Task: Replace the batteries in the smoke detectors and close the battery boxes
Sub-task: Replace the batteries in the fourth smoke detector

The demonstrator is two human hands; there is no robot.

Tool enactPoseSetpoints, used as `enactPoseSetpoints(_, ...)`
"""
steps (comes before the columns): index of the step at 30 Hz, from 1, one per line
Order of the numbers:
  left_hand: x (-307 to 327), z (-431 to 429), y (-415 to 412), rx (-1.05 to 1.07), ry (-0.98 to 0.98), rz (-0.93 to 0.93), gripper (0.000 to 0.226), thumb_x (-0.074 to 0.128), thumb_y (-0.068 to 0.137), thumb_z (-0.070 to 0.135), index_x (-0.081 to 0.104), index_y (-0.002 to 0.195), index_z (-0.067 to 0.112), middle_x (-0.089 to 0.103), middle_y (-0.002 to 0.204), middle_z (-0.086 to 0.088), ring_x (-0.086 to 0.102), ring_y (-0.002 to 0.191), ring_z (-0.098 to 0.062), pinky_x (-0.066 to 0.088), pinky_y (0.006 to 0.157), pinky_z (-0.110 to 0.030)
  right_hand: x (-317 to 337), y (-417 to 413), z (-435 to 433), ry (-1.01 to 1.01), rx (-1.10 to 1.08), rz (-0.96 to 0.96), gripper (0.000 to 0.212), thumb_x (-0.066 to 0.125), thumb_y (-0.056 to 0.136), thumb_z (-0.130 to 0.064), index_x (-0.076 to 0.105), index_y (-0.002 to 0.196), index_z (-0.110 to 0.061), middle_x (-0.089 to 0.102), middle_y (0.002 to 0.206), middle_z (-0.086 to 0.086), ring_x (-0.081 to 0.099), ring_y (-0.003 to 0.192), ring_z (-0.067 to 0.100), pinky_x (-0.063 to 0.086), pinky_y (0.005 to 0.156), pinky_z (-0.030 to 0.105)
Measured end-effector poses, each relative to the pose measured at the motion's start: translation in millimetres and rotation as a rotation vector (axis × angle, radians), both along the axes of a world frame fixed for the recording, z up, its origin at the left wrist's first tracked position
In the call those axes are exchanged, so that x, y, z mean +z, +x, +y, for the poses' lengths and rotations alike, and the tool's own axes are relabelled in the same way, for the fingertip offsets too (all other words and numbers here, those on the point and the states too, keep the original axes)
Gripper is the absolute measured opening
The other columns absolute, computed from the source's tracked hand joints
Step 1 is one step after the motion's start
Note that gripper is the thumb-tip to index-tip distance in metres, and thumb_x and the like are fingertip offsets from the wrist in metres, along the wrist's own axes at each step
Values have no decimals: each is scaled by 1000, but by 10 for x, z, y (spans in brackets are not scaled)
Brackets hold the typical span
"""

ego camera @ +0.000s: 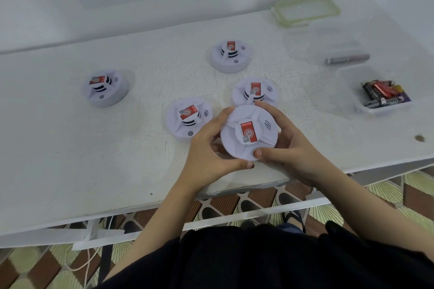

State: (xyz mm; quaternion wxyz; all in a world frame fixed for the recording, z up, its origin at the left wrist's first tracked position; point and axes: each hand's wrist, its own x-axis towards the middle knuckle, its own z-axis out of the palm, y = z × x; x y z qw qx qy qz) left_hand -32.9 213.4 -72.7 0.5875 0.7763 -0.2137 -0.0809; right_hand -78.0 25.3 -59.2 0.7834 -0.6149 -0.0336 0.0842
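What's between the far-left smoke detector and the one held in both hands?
In the head view, another smoke detector sits on the table between the far-left detector and the held detector, close to the left hand.

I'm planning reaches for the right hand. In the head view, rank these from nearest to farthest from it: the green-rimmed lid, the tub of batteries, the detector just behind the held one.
1. The neighbouring detector, just beyond the right hand, behind the held detector.
2. The tub of batteries, out to the right.
3. The green-rimmed lid, far back on the right.
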Motion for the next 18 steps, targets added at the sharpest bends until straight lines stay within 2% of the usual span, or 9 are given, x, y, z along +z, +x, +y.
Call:
enactPoseSetpoints(6, 11, -1, -1, -7, 7, -10, 96, 87, 53, 32, 42, 137, 35, 55, 133, 13, 53, 125, -5, 53, 97, -36, 6, 0, 4, 2, 4, 4, 82, 64, 71, 8, 35, 141, -23, 61, 124, 0, 58, 116, 21, 51, 87, 30)
enactPoseSetpoints(9, 7, 6, 2, -5, -1, 8, 97, 88, 52, 31, 42, 138, 35, 56, 134, 9, 54, 125, -9, 53, 97, -38, 14, 1, -2, 21, 14, 17, 81, 64, 72, 7, 34, 141, -24, 61, 125, 1, 58, 116, 21, 52, 86, 30)
enactPoseSetpoints(14, 4, 11, 10, 3, -4, 11, 97, 87, 52, 32, 42, 138, 33, 55, 137, 5, 53, 127, -12, 53, 97, -40, 15, 6, -9, 133, 10, 82, 66, 59, 84, -3, 36, 141, -27, 61, 127, 5, 59, 116, 25, 53, 84, 35)
enactPoseSetpoints(18, -9, 19, 20, 4, 10, -16, 97, 86, 55, 31, 41, 140, 34, 53, 137, 2, 51, 128, -17, 52, 97, -45, 16, -3, -18, 127, -16, 82, 62, 59, 85, -4, 41, 139, -28, 65, 121, 8, 62, 111, 26, 54, 83, 36)
